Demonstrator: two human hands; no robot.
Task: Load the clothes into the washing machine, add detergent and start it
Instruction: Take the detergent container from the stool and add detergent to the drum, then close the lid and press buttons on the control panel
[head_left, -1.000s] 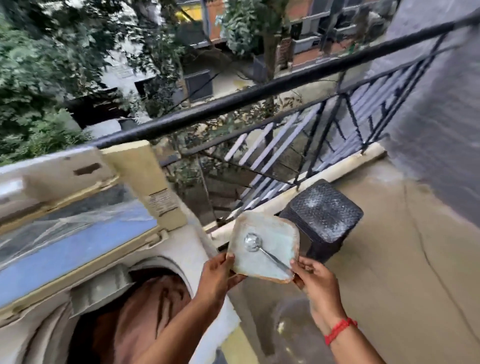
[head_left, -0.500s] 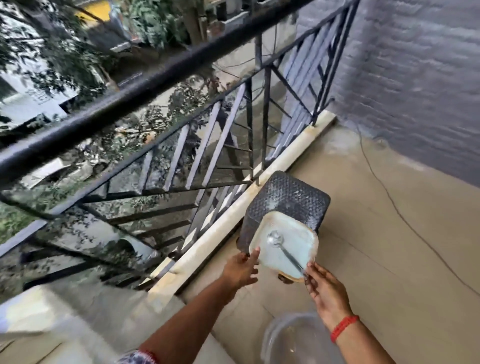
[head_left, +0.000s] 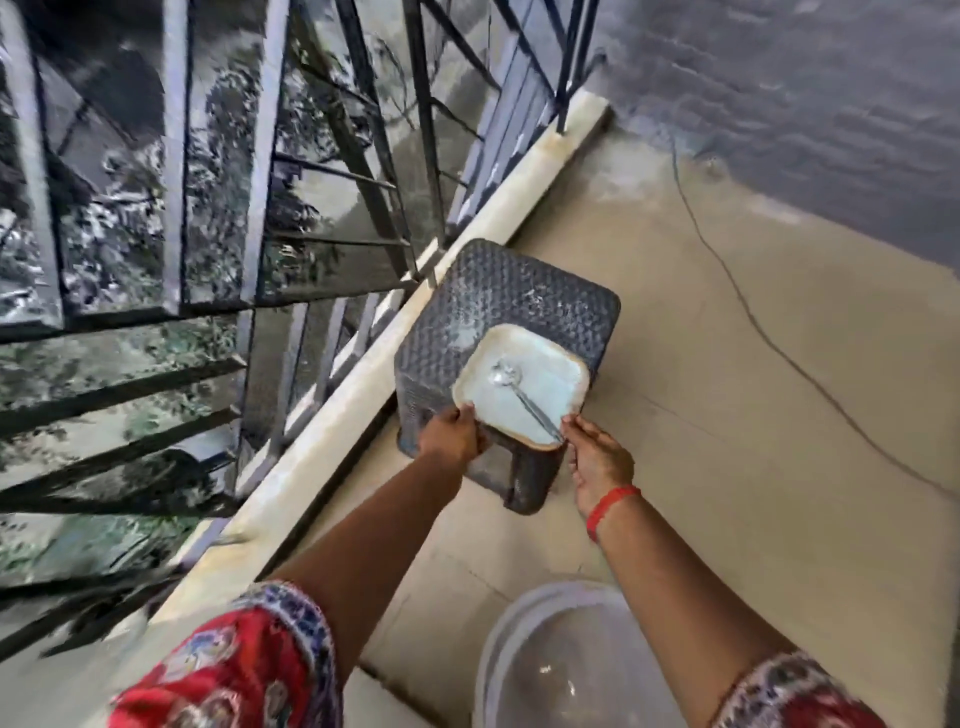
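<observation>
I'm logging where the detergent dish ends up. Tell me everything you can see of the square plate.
The square plate is pale, glazed-looking ceramic with rounded corners and a brownish rim. It sits roughly level over the near corner of the dark woven stool, partly overhanging it. A metal spoon lies diagonally in it, bowl toward the far side. The left hand grips its near-left edge; the right hand holds its near-right corner by the spoon handle.

Soft even daylight, faint shadows; railing (head_left: 218, 218) smeared by motion blur, wide-angle bending at frame edges.
</observation>
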